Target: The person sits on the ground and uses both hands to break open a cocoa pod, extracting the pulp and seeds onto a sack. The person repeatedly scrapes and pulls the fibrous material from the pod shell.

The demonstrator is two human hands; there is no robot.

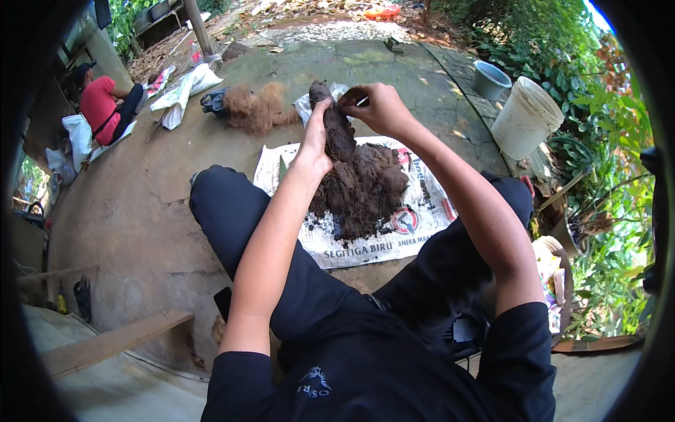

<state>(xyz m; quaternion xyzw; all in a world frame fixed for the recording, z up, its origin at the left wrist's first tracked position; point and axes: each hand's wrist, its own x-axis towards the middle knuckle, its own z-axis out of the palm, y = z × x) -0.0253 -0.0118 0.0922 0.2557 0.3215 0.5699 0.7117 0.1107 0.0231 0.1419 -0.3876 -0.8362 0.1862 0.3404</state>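
My left hand (315, 138) grips a long, dark brown roll (340, 134) that looks like soil-covered fibre, tilted with its far end pointing away from me. Close against the roll's upper right side is my right hand (378, 109), thumb and forefinger bent together. Whether a thread or strand is pinched between those fingertips is too small to tell. Below the roll, a heap of dark, soil-caked fibre (364, 190) lies on a flattened white woven sack (364, 257) with printing on it. Loose crumbs are scattered around the heap. The sack lies between my bent legs.
Beyond the sack are a reddish-brown tuft of coconut-like fibre (258, 108), a black plastic bag (213, 101) and a clear plastic bag (302, 108). White sacks (187, 89) and a seated person (99, 103) are at left. A white bucket (527, 118) and grey tub (490, 79) stand right, beside plants.
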